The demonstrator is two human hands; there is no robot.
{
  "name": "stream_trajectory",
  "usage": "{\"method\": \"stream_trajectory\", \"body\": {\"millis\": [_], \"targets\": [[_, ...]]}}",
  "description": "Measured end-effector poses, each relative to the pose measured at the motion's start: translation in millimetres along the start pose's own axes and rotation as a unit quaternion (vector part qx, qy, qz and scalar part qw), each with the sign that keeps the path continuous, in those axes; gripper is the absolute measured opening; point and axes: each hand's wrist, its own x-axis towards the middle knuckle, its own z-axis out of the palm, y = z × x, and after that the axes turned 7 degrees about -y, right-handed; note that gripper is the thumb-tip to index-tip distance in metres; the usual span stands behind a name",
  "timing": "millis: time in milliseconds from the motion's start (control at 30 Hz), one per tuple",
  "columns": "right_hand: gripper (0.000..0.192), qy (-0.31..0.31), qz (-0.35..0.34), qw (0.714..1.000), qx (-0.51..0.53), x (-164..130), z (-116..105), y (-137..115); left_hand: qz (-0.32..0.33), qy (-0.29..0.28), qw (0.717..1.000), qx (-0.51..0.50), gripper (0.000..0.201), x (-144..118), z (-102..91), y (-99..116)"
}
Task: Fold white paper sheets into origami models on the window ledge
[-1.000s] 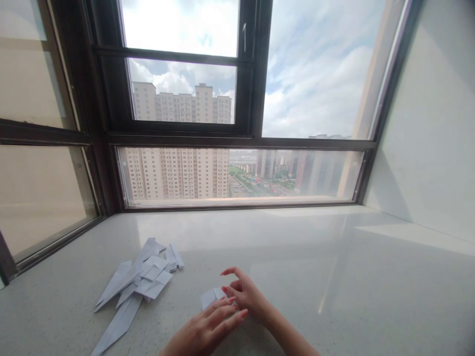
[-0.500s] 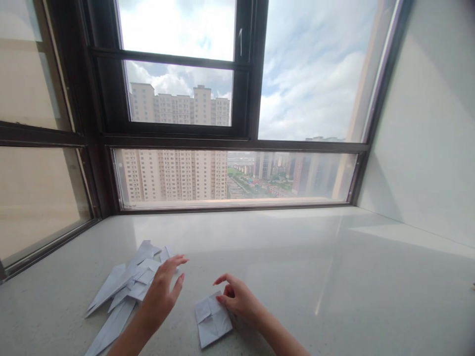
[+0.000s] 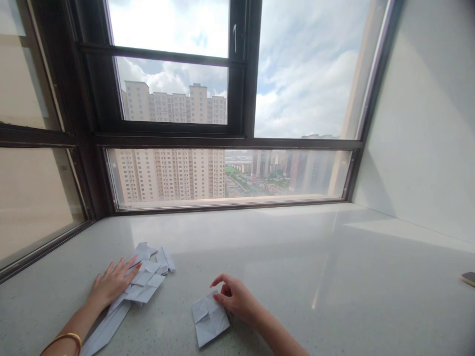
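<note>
My left hand (image 3: 113, 282) lies with its fingers spread over the left side of a loose pile of folded white papers (image 3: 148, 287). Long pointed pieces stick out beneath it, and part of the pile is hidden under the palm. Nearer the middle, a square of folded white paper (image 3: 210, 319) with crossing flaps rests flat on the white surface. At its upper right corner is my right hand (image 3: 237, 299), its fingers curled and the thumb tip against the paper; the index finger arches above the corner.
The white stone sill (image 3: 282, 257) stretches to a dark window frame (image 3: 230, 143) at the back. On the right rises a white wall (image 3: 426, 123). A small dark-topped object (image 3: 468, 278) is cut off at the right edge. A gold bracelet (image 3: 65, 340) circles my left wrist.
My left hand has moved left and down from above the pile's right side onto its left part, fingers spreading. My right hand stays at the paper square's corner. The view has shifted slightly.
</note>
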Motion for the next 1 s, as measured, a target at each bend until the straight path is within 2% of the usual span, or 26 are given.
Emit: {"method": "stream_trajectory", "body": {"millis": [67, 267, 467, 567, 667, 767, 867, 1000], "targets": [[0.023, -0.003, -0.001, 1.0, 0.005, -0.2, 0.1, 0.5, 0.015, -0.043, 0.999, 0.03, 0.055, -3.9, 0.1, 14.6], [0.022, 0.003, -0.009, 1.0, -0.002, 1.6, 0.7, 2.7, 0.08, -0.039, 0.995, 0.036, 0.054, -16.0, 11.7, 57.5], [0.02, 0.022, -0.033, 0.999, -0.008, 3.6, -0.1, 5.5, 0.168, -0.055, 0.984, -0.017, 0.056, -32.9, 24.1, 103.8], [0.019, 0.031, -0.045, 0.999, 0.004, 4.3, -0.9, 6.8, 0.199, -0.057, 0.977, -0.054, 0.057, -36.3, 26.1, 116.7], [0.015, 0.07, -0.07, 0.995, 0.001, 4.5, -1.7, 5.1, 0.177, -0.038, 0.979, -0.092, 0.055, -34.6, 24.5, 114.6], [0.011, 0.151, -0.102, 0.983, -0.003, 3.8, -2.9, 1.5, 0.087, -0.016, 0.986, -0.142, 0.05, -31.6, 22.6, 103.1], [0.011, 0.216, -0.122, 0.969, -0.004, 1.7, -6.2, -0.6, 0.008, -0.03, 0.981, -0.19, 0.049, -29.9, 23.1, 94.6], [0.009, 0.301, -0.126, 0.945, -0.007, -1.7, -12.6, 1.3, 0.024, -0.014, 0.96, -0.278, 0.053, -29.5, 22.0, 100.5]]}}
